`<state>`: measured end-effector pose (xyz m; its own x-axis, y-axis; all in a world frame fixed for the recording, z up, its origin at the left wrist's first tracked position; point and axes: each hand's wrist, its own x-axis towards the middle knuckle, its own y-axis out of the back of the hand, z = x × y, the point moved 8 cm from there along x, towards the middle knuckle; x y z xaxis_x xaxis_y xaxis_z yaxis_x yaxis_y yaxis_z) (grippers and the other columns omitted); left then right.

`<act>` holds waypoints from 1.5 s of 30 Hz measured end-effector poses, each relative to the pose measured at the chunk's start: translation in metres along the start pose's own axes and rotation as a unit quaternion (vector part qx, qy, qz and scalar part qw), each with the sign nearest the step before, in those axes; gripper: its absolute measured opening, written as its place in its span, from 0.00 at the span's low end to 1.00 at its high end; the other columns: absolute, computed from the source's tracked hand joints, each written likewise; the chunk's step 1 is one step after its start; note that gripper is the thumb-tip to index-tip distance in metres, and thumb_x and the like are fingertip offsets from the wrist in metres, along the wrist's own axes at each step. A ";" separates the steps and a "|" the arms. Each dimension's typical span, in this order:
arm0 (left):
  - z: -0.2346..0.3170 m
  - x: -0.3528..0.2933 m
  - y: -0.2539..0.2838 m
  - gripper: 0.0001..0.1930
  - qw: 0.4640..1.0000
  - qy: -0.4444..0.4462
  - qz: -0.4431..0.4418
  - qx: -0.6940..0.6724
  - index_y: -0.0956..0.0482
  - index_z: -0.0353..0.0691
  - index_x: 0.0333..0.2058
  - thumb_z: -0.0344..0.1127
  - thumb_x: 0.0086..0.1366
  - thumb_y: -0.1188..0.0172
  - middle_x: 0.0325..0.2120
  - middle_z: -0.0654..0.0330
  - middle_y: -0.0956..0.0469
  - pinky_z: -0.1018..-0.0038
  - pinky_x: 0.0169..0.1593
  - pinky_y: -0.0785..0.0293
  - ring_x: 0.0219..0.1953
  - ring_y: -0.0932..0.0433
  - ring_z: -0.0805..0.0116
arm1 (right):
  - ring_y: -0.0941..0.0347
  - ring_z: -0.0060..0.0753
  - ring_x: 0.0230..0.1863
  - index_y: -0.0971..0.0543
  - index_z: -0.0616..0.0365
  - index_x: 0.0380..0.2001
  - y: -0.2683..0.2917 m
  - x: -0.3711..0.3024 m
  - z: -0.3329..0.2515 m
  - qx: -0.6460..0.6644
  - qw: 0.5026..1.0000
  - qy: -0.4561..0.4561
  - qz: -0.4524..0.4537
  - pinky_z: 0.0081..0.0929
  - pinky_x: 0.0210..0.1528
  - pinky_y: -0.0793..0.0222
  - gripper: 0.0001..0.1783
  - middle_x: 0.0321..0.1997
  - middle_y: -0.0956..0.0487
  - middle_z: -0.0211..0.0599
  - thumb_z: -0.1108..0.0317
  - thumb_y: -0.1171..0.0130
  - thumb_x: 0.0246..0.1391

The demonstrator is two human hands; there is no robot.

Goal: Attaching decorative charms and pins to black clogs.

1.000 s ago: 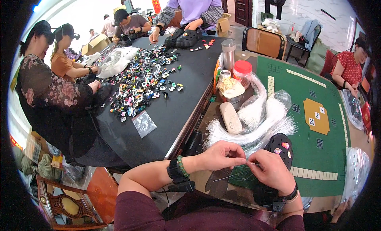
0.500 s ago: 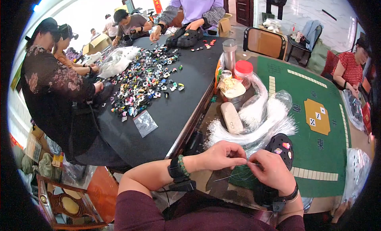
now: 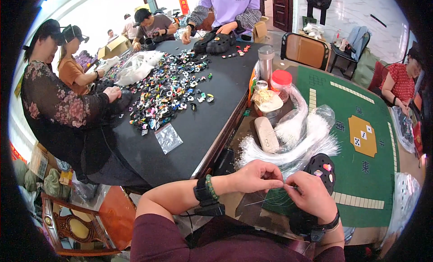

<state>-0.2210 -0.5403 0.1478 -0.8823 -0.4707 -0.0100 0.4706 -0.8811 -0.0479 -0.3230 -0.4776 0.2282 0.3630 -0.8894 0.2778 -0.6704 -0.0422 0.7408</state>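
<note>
My left hand (image 3: 256, 177) and my right hand (image 3: 310, 194) meet in front of me, thumb and fingertips of each pinched on thin, pale strands. Loose ends of these thin strands (image 3: 256, 202) trail below my left hand; what exactly joins at the fingertips is too small to make out. Just beyond my right hand lies a black clog (image 3: 322, 171) with several colourful charms on it, partly covered by that hand. A thick bundle of white plastic strands (image 3: 288, 154), partly in a clear bag, rests past my fingers.
Beyond the bundle are a glasses case (image 3: 266, 135), a red-lidded jar (image 3: 281, 82) and a steel flask (image 3: 266, 63). A green mat (image 3: 311, 72) with tile rows lies right. Heaped charms (image 3: 167, 91) and a small clear bag (image 3: 168, 138) cover the black table (image 3: 203, 122), where others work.
My hands keep the same pinch at almost the same spot. The whole view has shifted slightly, and the person in the floral sleeves holds their head more upright.
</note>
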 end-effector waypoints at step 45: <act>-0.001 0.001 0.002 0.08 1.000 -0.003 0.005 -0.021 0.23 0.32 0.41 0.31 0.66 0.40 0.32 0.63 0.22 0.82 0.32 0.27 0.30 0.25 0.79 | 0.24 0.47 0.32 0.26 0.61 0.32 -0.001 0.000 0.003 -0.007 1.000 0.000 -0.002 0.37 0.34 0.27 0.07 0.30 0.23 0.43 0.74 0.38 0.50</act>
<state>-0.2206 -0.5426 0.1470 -0.8773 -0.4800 -0.0053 0.4785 -0.8736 -0.0888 -0.3247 -0.4792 0.2256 0.3657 -0.8896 0.2736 -0.6593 -0.0401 0.7508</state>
